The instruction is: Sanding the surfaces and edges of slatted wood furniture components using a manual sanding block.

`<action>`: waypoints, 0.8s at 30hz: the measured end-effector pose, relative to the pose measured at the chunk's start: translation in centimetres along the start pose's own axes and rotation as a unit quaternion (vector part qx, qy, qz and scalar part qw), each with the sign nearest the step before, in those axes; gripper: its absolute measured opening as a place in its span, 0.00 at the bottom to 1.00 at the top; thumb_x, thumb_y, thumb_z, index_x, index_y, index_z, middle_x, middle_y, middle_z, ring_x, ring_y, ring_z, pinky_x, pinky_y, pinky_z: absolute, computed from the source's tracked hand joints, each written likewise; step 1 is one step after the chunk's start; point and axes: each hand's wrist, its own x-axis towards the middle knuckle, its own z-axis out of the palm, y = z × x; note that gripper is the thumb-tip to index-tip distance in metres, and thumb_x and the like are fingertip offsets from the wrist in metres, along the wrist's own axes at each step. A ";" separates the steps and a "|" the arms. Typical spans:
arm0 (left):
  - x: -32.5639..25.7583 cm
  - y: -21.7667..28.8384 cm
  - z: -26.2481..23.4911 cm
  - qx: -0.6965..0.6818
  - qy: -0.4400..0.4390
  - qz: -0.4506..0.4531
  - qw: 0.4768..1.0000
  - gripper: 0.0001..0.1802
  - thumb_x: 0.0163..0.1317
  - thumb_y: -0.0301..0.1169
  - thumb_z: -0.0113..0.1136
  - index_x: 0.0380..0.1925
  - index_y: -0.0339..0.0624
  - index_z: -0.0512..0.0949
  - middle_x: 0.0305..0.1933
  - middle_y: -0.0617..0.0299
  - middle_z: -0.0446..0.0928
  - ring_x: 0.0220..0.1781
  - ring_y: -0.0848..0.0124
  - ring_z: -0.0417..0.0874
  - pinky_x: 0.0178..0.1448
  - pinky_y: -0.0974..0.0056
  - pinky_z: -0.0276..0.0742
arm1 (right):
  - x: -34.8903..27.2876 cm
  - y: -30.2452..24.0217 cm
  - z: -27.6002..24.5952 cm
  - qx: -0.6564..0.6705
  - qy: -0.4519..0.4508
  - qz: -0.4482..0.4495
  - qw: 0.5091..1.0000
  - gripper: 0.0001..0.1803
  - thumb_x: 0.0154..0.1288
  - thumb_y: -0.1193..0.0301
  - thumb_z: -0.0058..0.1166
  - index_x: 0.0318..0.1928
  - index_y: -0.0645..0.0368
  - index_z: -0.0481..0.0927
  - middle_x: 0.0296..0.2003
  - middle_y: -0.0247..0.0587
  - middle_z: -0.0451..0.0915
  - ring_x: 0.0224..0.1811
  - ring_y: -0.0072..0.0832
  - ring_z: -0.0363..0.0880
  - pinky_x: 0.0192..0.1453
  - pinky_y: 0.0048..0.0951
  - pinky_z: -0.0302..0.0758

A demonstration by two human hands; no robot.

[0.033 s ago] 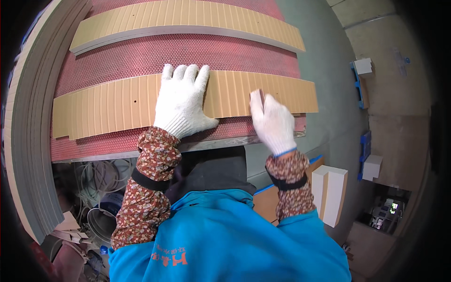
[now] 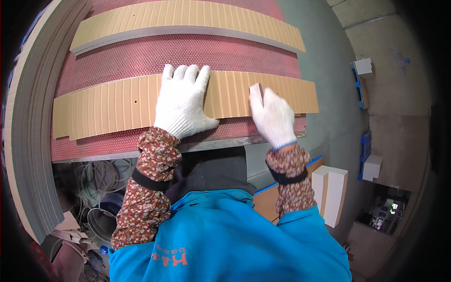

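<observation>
A long tan grooved board (image 2: 230,96) lies across a red textured mat (image 2: 183,54) in front of me. Another board edge peeks out beneath its near side. My left hand (image 2: 182,101), in a white knit glove, rests flat on the board, fingers spread forward and thumb out to the right. Toward the board's right part, my right hand (image 2: 275,115), gloved too, is closed on a small folded brownish piece (image 2: 255,88). Its tip touches or nearly touches the grooved face; most of it is hidden by the fingers.
Farther back on the mat lies a similar stack of grooved boards (image 2: 188,16). Tall stacked boards (image 2: 28,141) curve along the left side. Below the table's left are hoses (image 2: 103,174) and a bucket (image 2: 101,223). White blocks (image 2: 331,195) stand at the lower right.
My right hand has shifted slightly away from me over the board, with the small piece still in its fingers. The left hand stays put.
</observation>
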 end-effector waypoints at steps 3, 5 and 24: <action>0.1 0.0 0.2 0.013 0.070 0.026 0.997 0.60 0.39 0.58 0.82 0.71 0.36 0.74 0.60 0.49 0.79 0.68 0.51 0.78 0.82 0.38 0.60 | 5.0 -0.2 0.3 0.002 0.022 -0.024 0.999 0.30 0.86 0.49 0.41 0.43 0.63 0.86 0.39 0.67 0.89 0.43 0.62 0.91 0.50 0.61 0.85; 0.1 0.0 0.2 0.007 0.049 0.021 0.999 0.60 0.38 0.57 0.82 0.71 0.35 0.74 0.61 0.49 0.79 0.68 0.51 0.78 0.82 0.38 0.59 | 7.1 -0.2 0.7 -0.003 0.023 -0.036 0.999 0.30 0.86 0.50 0.40 0.45 0.63 0.87 0.40 0.67 0.90 0.45 0.61 0.91 0.52 0.60 0.85; -0.1 0.2 -0.7 -0.001 -0.001 0.003 1.000 0.64 0.39 0.59 0.82 0.75 0.34 0.71 0.69 0.45 0.76 0.75 0.47 0.74 0.87 0.36 0.55 | -7.5 3.4 1.0 0.000 0.065 -0.055 0.996 0.23 0.85 0.52 0.52 0.41 0.61 0.80 0.25 0.59 0.84 0.31 0.58 0.89 0.34 0.59 0.82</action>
